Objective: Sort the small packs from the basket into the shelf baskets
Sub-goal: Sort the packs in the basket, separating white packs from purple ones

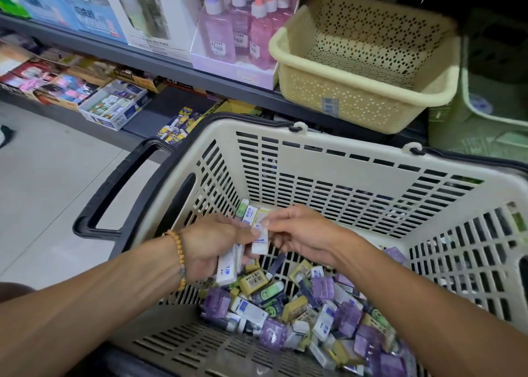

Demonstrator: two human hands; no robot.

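Pack (261, 241) betw. both hands' fingertips

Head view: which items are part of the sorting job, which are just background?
Job:
shopping basket
loose small packs
white packs in left hand
right hand
yellow shelf basket

Background:
glitter glue bottles
boxed erasers
green basket
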